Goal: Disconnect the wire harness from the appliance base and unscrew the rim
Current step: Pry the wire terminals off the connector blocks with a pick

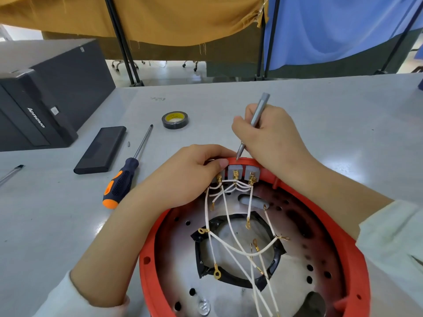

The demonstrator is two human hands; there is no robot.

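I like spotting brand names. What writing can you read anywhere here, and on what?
"lenovo": white letters on the black computer case.
Small sticker beside it on the case: too small to read.
Yellow label inside the roll of black tape: blurred, unreadable.
Faint marks on the grey table: illegible.

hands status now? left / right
Left hand: fingers curled over the red rim by the grey terminal blocks, gripping it.
Right hand: holding the slim grey screwdriver, tip at the rim.

At the left of the frame, the black box-shaped computer case [45,97] carries the white brand word "lenovo". The black roll of insulating tape [175,120], upper middle, has yellow-label print, probably too blurred to read.
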